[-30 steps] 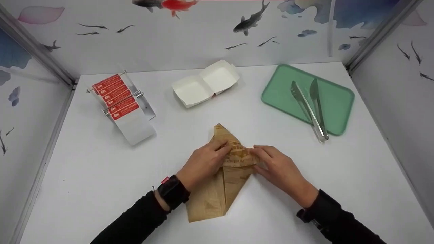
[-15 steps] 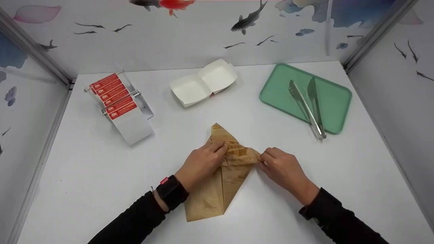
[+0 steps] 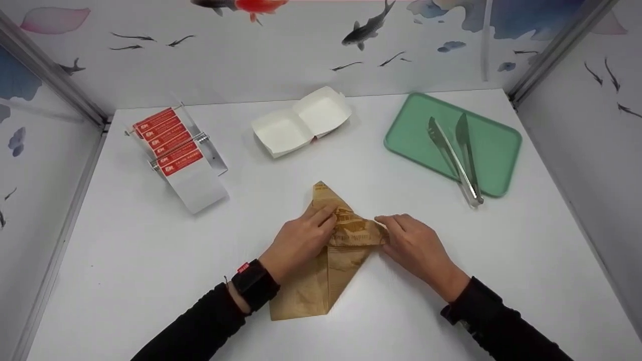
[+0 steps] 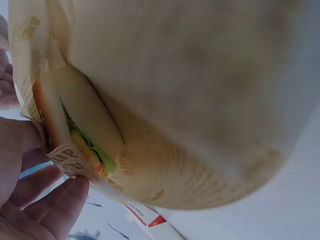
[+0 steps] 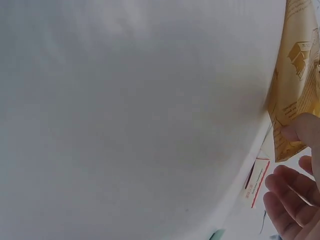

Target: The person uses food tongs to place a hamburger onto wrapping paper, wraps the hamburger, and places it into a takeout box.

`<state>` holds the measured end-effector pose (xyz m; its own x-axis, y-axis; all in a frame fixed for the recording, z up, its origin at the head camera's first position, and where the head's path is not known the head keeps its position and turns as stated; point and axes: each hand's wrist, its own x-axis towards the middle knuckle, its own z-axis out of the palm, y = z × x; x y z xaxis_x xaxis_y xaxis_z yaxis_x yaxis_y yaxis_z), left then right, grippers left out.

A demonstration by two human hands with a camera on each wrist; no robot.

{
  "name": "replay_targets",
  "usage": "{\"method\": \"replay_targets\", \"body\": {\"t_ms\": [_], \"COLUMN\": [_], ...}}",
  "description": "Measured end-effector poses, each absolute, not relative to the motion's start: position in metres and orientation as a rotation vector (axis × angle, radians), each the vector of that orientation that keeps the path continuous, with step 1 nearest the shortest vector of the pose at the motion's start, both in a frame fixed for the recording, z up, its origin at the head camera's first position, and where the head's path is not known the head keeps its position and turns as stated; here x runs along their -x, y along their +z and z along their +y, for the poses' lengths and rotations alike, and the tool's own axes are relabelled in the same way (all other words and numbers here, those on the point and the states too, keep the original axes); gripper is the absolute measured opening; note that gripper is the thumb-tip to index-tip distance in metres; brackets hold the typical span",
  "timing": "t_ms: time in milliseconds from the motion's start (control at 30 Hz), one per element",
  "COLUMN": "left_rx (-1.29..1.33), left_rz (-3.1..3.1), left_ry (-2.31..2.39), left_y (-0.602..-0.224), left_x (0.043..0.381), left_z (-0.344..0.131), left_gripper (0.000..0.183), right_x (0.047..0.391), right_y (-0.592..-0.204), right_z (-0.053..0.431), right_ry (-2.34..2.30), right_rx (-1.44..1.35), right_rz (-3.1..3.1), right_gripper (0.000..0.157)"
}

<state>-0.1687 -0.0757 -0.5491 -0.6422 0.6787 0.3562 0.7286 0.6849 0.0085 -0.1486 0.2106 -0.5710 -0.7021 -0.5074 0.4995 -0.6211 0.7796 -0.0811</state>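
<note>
A brown printed sheet of wrapping paper (image 3: 346, 271) lies folded on the table before me, its pointed tip away from me. Inside its open side, the left wrist view shows a burger (image 4: 87, 102) with a pale bun, green lettuce (image 4: 106, 159) and a yellow filling. My left hand (image 3: 301, 238) holds the wrapped burger, fingers bent over the top fold. At the paper's right corner my right hand (image 3: 416, 245) pinches the edge, its thumb (image 5: 300, 127) on the paper in the right wrist view. The other fingers stay off the paper, loosely bent.
An open white paper box (image 3: 283, 133) stands at the back middle. On the left is a dispenser with a roll of red and white labels (image 3: 183, 159). Metal tongs (image 3: 456, 160) lie on a green tray (image 3: 409, 120) at the back right. Printed walls enclose the table.
My right hand's bunched fingers have loosened and its index finger now reaches along the paper's right corner. The paper's near end has shifted slightly away from me. My left hand stays almost still.
</note>
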Motion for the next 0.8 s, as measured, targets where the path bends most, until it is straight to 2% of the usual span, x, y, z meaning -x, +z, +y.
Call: {"method": "replay_targets", "body": {"t_ms": [200,400,567,800], "left_rx": [1.107,1.110,1.114,1.204], "left_rz": [-2.564,-2.602,-2.597,-2.663], "left_ry": [-0.206,-0.297,-0.284,-0.325], "left_y": [-0.550,-0.548,-0.547,-0.542], "left_x": [0.170,0.167,0.166,0.171], "left_z": [-0.076,-0.076,-0.075,-0.078], "left_gripper": [0.013,0.020,0.016,0.028], "right_x": [0.149,0.144,0.138,0.132], "right_y": [-0.569,-0.570,-0.567,-0.545], "right_z": [0.209,0.206,0.205,0.205], "right_ry": [0.316,0.232,0.185,0.436], "right_rx": [-0.857,-0.832,-0.859,-0.984], "right_rz": [-2.452,-2.418,-2.438,-2.499], "right_gripper": [0.025,0.034,0.036,0.041]}}
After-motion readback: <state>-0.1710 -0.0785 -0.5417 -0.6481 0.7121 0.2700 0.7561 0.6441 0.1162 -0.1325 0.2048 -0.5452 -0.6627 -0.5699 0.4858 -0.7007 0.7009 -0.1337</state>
